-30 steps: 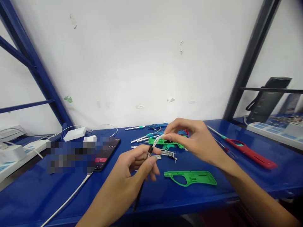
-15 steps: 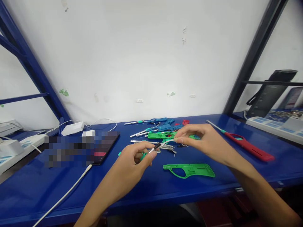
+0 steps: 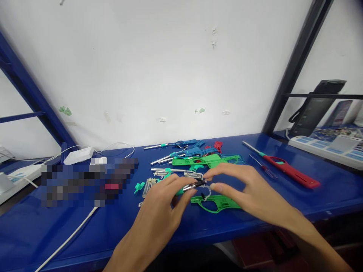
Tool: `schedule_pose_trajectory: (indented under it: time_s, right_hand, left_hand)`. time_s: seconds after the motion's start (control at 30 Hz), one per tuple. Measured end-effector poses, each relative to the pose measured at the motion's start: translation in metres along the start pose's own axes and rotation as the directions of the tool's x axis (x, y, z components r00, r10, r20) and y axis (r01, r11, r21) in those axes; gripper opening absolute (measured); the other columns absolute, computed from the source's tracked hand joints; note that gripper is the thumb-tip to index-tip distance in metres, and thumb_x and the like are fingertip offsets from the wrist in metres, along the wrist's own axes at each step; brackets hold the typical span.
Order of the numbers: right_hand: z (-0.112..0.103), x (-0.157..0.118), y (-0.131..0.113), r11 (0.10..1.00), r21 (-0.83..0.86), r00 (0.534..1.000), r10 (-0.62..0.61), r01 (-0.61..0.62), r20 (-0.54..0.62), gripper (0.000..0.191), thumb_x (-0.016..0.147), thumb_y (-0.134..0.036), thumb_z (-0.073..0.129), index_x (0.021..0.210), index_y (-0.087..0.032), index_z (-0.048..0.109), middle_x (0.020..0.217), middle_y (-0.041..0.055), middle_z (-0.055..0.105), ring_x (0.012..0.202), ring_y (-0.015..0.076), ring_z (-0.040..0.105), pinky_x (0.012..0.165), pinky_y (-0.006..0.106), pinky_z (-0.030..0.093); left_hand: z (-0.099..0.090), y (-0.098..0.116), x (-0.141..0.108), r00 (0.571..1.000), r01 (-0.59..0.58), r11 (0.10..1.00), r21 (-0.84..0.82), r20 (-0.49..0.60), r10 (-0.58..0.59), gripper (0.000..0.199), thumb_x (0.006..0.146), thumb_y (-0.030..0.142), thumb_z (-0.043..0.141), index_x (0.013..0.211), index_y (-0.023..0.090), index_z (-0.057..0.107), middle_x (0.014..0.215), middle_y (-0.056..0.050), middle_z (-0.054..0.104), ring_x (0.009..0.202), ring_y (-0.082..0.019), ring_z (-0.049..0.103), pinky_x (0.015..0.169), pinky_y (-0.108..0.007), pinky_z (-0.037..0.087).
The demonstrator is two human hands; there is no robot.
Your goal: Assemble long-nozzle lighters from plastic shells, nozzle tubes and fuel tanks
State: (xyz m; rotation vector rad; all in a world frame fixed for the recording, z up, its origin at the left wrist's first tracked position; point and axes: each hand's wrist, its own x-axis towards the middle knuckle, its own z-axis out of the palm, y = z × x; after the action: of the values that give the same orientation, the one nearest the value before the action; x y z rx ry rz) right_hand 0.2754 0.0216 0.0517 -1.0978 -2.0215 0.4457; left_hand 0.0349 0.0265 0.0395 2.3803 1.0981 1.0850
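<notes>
Left hand (image 3: pixel 167 200) pinching a silver-black tube (image 3: pixel 190 186) near the green half-shell (image 3: pixel 224 203), right hand (image 3: pixel 252 196) kinda loose, fingers parted, also near that shell.

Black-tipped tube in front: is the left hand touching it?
Touching. The head view shows the tube pinched between the thumb and index finger of the left hand.

A hand could pass over the bare front strip of the table (image 3: pixel 204 226), between the forearms. The green shell (image 3: pixel 225 202) lies just behind it. Farther back, a blue casing (image 3: pixel 200 152) and loose parts crowd the way; a screwdriver (image 3: pixel 267 171) and red lighter (image 3: pixel 295 174) obstruct the right, a white cable (image 3: pixel 68 233) the left.
</notes>
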Motion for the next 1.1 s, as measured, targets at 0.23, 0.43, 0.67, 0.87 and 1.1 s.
schedule_pose_trajectory:
  time_s: [0.23,0.43,0.67,0.87,1.1]
  right_hand:
    - [0.009,0.003,-0.018,0.996,0.091,0.994,-0.008,0.018,-0.113,0.015,0.095,-0.044,0.070,0.091,-0.031,0.076,0.091,-0.0020,0.081,0.083,0.0208,0.076,0.079,0.034,0.060]
    - [0.009,0.005,-0.025,0.995,0.100,0.993,-0.005,0.016,-0.115,0.011,0.094,-0.040,0.071,0.089,-0.032,0.077,0.088,-0.0021,0.082,0.079,0.0220,0.077,0.073,0.035,0.062]
    - [0.010,0.006,-0.024,0.997,0.059,0.992,-0.049,0.056,-0.117,0.009,0.094,-0.037,0.071,0.089,-0.033,0.077,0.086,-0.0032,0.081,0.076,0.0212,0.076,0.072,0.034,0.061]
    - [0.013,0.005,-0.023,0.994,0.086,0.990,-0.048,0.060,-0.129,0.009,0.093,-0.038,0.072,0.087,-0.033,0.077,0.083,-0.0033,0.081,0.074,0.0220,0.076,0.070,0.035,0.060]
    - [0.016,0.007,-0.022,0.996,0.042,0.991,-0.077,0.082,-0.113,0.012,0.096,-0.038,0.070,0.088,-0.031,0.076,0.084,-0.0036,0.081,0.074,0.0194,0.075,0.068,0.032,0.058]
  left_hand:
    - [-0.002,0.009,-0.004,0.978,-0.132,0.989,0.067,-0.152,0.141,0.018,0.100,0.019,0.068,0.115,0.027,0.071,0.097,0.003,0.077,0.067,-0.012,0.065,0.064,-0.022,0.052]
    - [-0.006,0.009,-0.005,0.963,-0.170,0.981,0.096,-0.193,0.186,0.016,0.097,0.016,0.071,0.110,0.026,0.068,0.093,0.005,0.077,0.065,-0.011,0.064,0.068,-0.021,0.055]
    - [-0.008,0.008,-0.005,0.961,-0.189,0.978,0.082,-0.188,0.202,0.015,0.096,0.013,0.073,0.106,0.023,0.069,0.095,0.005,0.077,0.068,-0.010,0.065,0.074,-0.021,0.055]
    - [-0.007,0.006,-0.005,0.945,-0.244,0.965,0.102,-0.200,0.260,0.014,0.096,0.012,0.072,0.106,0.021,0.068,0.092,0.004,0.076,0.077,-0.012,0.070,0.071,-0.021,0.051]
    - [-0.007,0.006,-0.006,0.940,-0.255,0.962,0.099,-0.208,0.271,0.013,0.097,0.012,0.071,0.106,0.020,0.068,0.093,0.003,0.076,0.079,-0.012,0.071,0.071,-0.021,0.052]
